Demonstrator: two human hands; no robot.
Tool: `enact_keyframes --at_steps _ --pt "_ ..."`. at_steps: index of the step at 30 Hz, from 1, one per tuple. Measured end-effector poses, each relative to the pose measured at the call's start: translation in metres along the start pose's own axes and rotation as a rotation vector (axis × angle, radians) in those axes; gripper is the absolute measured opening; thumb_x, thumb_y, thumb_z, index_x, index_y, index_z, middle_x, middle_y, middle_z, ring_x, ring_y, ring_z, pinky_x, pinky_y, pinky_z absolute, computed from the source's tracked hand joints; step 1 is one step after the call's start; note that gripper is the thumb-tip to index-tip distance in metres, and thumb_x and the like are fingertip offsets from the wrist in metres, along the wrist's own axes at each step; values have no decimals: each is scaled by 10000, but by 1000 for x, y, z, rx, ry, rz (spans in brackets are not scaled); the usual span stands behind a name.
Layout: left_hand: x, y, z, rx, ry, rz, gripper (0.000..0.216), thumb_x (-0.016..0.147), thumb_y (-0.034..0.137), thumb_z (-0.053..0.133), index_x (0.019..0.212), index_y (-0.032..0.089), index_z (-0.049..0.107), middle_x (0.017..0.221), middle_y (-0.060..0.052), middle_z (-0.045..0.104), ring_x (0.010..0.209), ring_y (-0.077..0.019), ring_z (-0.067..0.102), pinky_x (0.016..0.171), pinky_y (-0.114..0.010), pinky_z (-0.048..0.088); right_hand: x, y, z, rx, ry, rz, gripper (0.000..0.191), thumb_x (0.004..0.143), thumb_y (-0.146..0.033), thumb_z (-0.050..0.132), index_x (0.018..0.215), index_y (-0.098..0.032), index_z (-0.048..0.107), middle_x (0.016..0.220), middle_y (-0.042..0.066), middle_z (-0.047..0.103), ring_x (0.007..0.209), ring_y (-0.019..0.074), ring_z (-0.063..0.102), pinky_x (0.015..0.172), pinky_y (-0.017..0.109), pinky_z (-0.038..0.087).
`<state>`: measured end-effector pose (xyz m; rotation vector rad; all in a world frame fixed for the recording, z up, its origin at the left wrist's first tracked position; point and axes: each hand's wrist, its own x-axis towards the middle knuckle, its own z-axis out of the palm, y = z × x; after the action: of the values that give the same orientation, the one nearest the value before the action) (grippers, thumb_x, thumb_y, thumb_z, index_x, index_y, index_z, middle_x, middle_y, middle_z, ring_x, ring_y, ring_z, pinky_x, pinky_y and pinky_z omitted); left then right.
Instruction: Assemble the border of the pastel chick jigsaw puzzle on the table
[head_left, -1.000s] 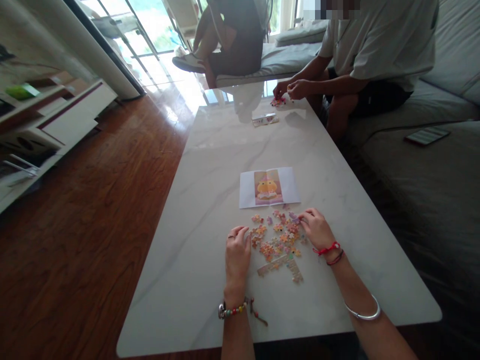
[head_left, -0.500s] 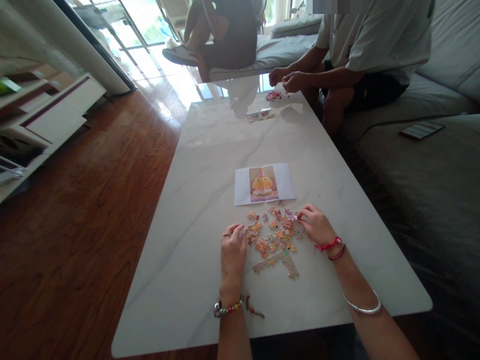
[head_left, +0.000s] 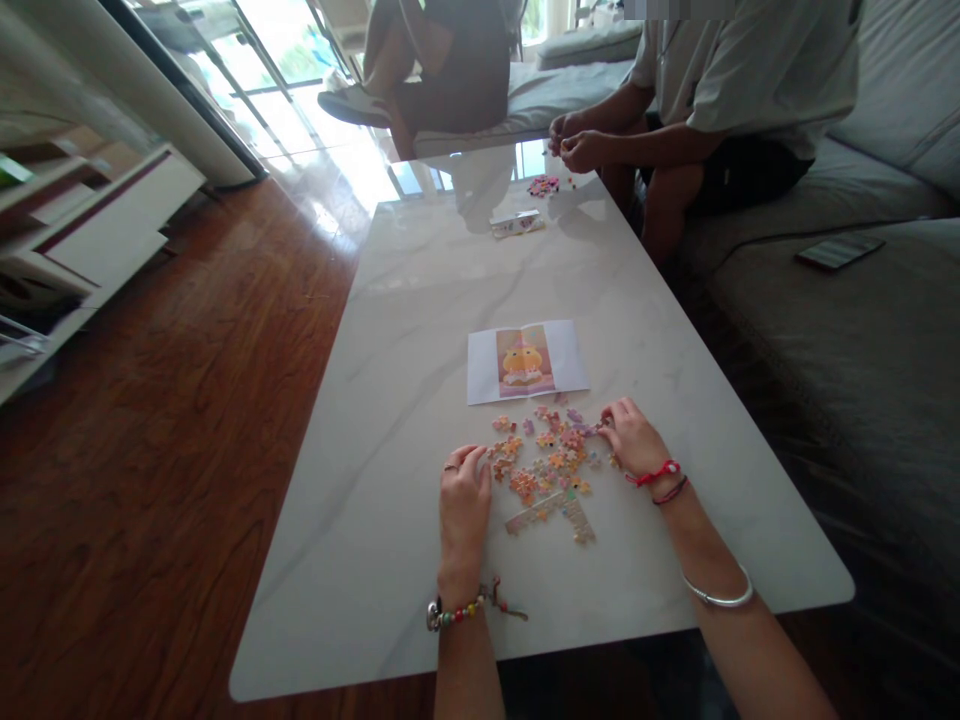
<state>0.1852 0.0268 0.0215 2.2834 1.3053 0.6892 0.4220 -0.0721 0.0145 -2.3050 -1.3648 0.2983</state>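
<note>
One grey sofa [head_left: 862, 330] at the right, along the long right edge of one pale marble tabletop [head_left: 420, 330]. Two people at the far end. One person [head_left: 750, 70] in a pale shirt, seated on the sofa by the far right corner, with that person's two hands [head_left: 576, 148] held together just above the far edge. One person [head_left: 465, 70] in dark clothes, seated past the far edge, hands out of sight.

Two own hands close to the near edge, about mid-width. Left hand [head_left: 463, 500] flat, palm down, fingers loosely spread, tips at the left rim of the pile [head_left: 547, 455], gripping nothing. Right hand [head_left: 632, 438] at the pile's right rim, thumb and forefinger pinched on one small piece [head_left: 594, 428], too blurred for colour.

One sheet [head_left: 527, 361] with a yellow figure printed in its middle, flat near the tabletop's centre, just beyond the pile. One pile of loose puzzle pieces between the two hands, too many and too small to count. One strip [head_left: 551, 512] of joined pieces, bent at a corner, just nearer than the pile, between the wrists.

One phone [head_left: 838, 251] on the sofa. One small box [head_left: 516, 223] close to the far edge. One second heap [head_left: 543, 185] of pieces right at the far edge, below the other person's hands.

Left wrist: one beaded bracelet [head_left: 457, 612]. Right wrist: two cords [head_left: 660, 480], one red, one dark. Further up that forearm: one silver bangle [head_left: 720, 598].
</note>
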Motion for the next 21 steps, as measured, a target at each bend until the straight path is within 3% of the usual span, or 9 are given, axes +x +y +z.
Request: enact_keyframes --at_steps 5,9,12,17,21 --pt "-1 1 -3 -3 -2 -2 216 774 186 447 942 188 584 967 -68 557 898 -192 534 849 -365 439 -3 3 -16 135 42 230 85 697 -242 556 639 -182 537 638 22 583 628 156 553 608 273 416" --pt "-3 5 -5 -2 -13 -1 219 777 184 446 947 183 584 968 -69 560 904 -191 536 851 -365 439 -9 1 -30 514 27 367 174 663 -298 571 774 -166 588 619 17 623 564 141 580 515 248 420" --pt "-6 7 -8 1 -12 4 221 777 180 450 954 177 582 961 -71 563 904 -191 536 851 -362 439 -15 -8 -35 776 -95 351 260 641 -316 579 832 -141 592 670 42 651 574 142 602 449 220 400" --pt "-17 11 -16 -20 -22 0 220 772 166 460 956 183 579 967 -68 565 916 -185 539 861 -351 432 -31 -30 -30 940 -354 353 214 629 -308 597 750 -136 557 699 62 667 585 141 627 400 178 360" --pt "-29 23 -23 -211 -109 -48 185 786 230 466 921 178 581 926 -58 587 778 -141 578 718 -286 479 -48 -48 -21 1076 -529 372 224 634 -322 607 729 -148 501 710 64 673 602 142 639 379 152 335"
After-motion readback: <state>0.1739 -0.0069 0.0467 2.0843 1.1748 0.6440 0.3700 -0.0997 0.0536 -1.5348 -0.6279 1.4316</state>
